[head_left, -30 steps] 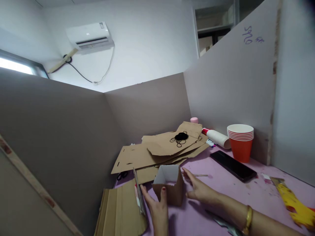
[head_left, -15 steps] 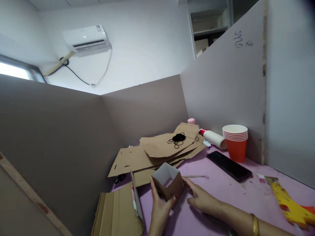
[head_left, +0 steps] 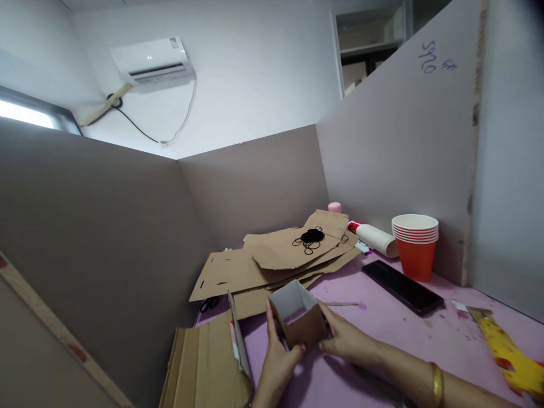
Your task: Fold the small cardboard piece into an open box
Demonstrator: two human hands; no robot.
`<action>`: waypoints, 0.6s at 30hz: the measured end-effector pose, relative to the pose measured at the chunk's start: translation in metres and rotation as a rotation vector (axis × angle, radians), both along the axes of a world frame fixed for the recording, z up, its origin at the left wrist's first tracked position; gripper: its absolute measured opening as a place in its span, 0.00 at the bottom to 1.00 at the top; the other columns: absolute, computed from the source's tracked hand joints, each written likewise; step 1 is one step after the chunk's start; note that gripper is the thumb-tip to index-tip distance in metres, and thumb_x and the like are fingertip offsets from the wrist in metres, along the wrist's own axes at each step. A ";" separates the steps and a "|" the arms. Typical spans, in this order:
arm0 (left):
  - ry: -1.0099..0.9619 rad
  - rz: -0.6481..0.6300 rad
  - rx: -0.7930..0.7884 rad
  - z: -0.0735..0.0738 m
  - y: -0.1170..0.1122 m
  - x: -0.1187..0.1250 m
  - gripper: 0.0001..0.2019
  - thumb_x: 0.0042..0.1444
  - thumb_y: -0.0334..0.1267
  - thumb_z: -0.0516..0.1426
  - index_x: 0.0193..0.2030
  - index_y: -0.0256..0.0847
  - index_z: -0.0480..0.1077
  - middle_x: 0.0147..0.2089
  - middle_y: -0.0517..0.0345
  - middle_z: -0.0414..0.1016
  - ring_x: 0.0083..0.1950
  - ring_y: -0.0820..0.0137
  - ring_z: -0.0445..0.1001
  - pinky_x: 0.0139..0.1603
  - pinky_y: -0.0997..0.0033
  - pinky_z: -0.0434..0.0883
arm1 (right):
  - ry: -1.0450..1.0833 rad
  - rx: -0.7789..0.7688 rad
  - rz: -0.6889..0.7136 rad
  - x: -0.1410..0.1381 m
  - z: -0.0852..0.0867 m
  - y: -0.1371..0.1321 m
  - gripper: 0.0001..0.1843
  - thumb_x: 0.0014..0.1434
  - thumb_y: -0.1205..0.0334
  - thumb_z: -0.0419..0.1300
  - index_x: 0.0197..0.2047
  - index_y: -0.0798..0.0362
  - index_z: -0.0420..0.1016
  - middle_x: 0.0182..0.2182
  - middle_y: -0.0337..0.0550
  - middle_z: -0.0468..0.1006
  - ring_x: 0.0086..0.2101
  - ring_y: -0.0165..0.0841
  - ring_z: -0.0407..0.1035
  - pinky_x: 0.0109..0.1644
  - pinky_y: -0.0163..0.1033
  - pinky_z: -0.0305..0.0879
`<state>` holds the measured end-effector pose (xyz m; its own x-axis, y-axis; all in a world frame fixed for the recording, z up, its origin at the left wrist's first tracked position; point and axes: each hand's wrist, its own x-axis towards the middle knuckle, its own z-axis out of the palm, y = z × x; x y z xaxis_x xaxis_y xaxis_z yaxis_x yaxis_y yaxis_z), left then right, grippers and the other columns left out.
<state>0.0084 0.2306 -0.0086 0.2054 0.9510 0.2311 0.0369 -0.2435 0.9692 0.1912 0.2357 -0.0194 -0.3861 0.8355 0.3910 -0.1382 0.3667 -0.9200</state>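
A small open-topped box (head_left: 304, 334), brown outside and white within, sits tilted at the near edge of a purple table (head_left: 382, 331), gripped from both sides by a person at a partitioned desk. The left hand (head_left: 277, 356) wraps the box's left wall, fingers curled up its side; the right hand (head_left: 345, 340) closes on the right wall, a gold bangle (head_left: 436, 385) on its wrist. Just left of the box, a folded cardboard (head_left: 204, 368) piece stands partly on edge, and scissors (head_left: 209, 304) lie half under the sheets behind it. A thin stick (head_left: 342, 304) rests on the table just beyond the right hand. Behind the box, flat cardboard sheets (head_left: 238, 269) lie piled toward the corner, with a tangle of black bands (head_left: 311, 238) on top. Further right, a dark phone (head_left: 402, 286) lies flat, and a stack of red cups (head_left: 415, 249) stands against the right partition (head_left: 395, 158), near a white tube (head_left: 376, 238) lying on its side. A yellow tool (head_left: 508, 354) lies at the table's far right. Above the grey partitions, an air conditioner (head_left: 153, 59) hangs on the white wall.
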 end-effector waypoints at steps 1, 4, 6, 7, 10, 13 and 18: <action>-0.009 -0.005 0.003 -0.002 0.001 -0.001 0.59 0.39 0.39 0.62 0.67 0.38 0.21 0.73 0.41 0.33 0.71 0.59 0.44 0.68 0.62 0.50 | 0.047 -0.027 0.069 0.000 0.002 0.004 0.55 0.39 0.76 0.63 0.68 0.50 0.43 0.62 0.51 0.62 0.60 0.44 0.58 0.62 0.49 0.56; 0.024 0.017 0.019 -0.006 0.005 -0.004 0.59 0.39 0.38 0.62 0.67 0.37 0.21 0.73 0.42 0.31 0.72 0.60 0.41 0.68 0.65 0.47 | 0.070 -0.135 0.246 0.006 0.009 0.017 0.71 0.33 0.68 0.73 0.69 0.49 0.28 0.64 0.55 0.59 0.60 0.44 0.57 0.62 0.50 0.55; 0.052 0.038 0.025 -0.007 0.008 -0.006 0.59 0.39 0.37 0.61 0.67 0.37 0.21 0.73 0.42 0.33 0.71 0.60 0.43 0.68 0.65 0.46 | -0.061 -0.196 0.269 0.013 0.013 0.028 0.79 0.30 0.65 0.76 0.68 0.48 0.18 0.63 0.58 0.59 0.60 0.45 0.58 0.63 0.52 0.53; 0.050 0.041 0.021 -0.007 0.009 -0.007 0.59 0.38 0.36 0.61 0.67 0.38 0.21 0.73 0.43 0.35 0.70 0.59 0.45 0.68 0.65 0.47 | -0.130 -0.216 0.270 0.016 0.014 0.034 0.81 0.28 0.63 0.77 0.67 0.48 0.15 0.63 0.59 0.59 0.60 0.45 0.58 0.63 0.53 0.51; 0.014 0.028 -0.013 -0.007 0.011 -0.010 0.60 0.35 0.33 0.60 0.67 0.41 0.21 0.72 0.44 0.39 0.68 0.58 0.52 0.64 0.66 0.55 | -0.223 -0.199 0.330 0.020 0.015 0.048 0.83 0.28 0.62 0.77 0.66 0.48 0.13 0.64 0.60 0.58 0.61 0.45 0.55 0.65 0.53 0.48; 0.004 -0.005 -0.054 -0.006 0.011 -0.012 0.60 0.33 0.30 0.58 0.67 0.40 0.20 0.72 0.42 0.40 0.67 0.57 0.53 0.63 0.65 0.56 | -0.166 -0.144 0.421 0.016 0.011 0.055 0.81 0.29 0.62 0.77 0.66 0.47 0.14 0.62 0.58 0.62 0.61 0.45 0.55 0.65 0.54 0.48; -0.052 -0.011 -0.068 -0.007 0.010 -0.010 0.59 0.33 0.30 0.59 0.68 0.41 0.23 0.71 0.45 0.45 0.66 0.55 0.56 0.63 0.62 0.59 | -0.143 -0.080 0.283 0.010 0.007 0.052 0.76 0.30 0.62 0.76 0.68 0.48 0.23 0.65 0.58 0.54 0.62 0.44 0.53 0.66 0.52 0.46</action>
<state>-0.0016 0.2407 -0.0155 0.2052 0.9625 0.1772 -0.0166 -0.1776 0.9840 0.2015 0.2876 -0.0123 -0.6541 0.7127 0.2534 -0.0914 0.2580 -0.9618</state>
